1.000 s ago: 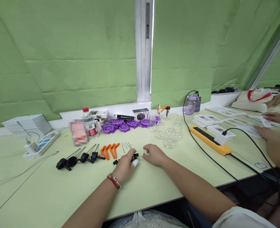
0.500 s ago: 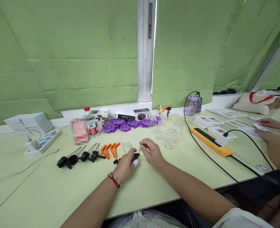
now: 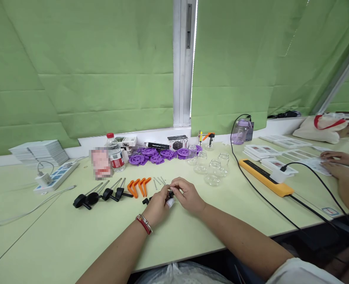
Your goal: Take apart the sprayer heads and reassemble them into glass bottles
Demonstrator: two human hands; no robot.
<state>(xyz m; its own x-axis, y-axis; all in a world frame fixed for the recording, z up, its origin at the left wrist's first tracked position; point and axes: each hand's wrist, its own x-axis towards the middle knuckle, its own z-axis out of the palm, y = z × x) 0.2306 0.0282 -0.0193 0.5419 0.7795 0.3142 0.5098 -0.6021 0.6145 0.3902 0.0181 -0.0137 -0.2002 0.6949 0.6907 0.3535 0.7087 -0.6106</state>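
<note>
My left hand (image 3: 156, 206) is closed around a small black plastic part (image 3: 171, 194), whose ends stick out on both sides of the fingers. White wrapping covers one fingertip of that hand. My right hand (image 3: 189, 196) pinches a small metal spring at the right end of the black part, with the fingertips touching it; the spring itself is now hidden. Just beyond my hands lie several thin metal pins (image 3: 159, 181). To the left are several orange levers (image 3: 138, 187) in a row, then black pump heads (image 3: 107, 194) with thin metal tubes.
Clear plastic jars (image 3: 212, 178) stand beyond my right hand, with purple plastic discs (image 3: 156, 157) at the back. A capped water bottle (image 3: 118, 157) stands left of them. A yellow power strip (image 3: 265, 179) and black cable lie rightward. At far right, a co-worker's hands (image 3: 340, 167) handle paper sheets.
My right hand has brought the spring down and left to the end of the black part, so both hands now meet. At far right the co-worker's hands have shifted slightly over the sheets.
</note>
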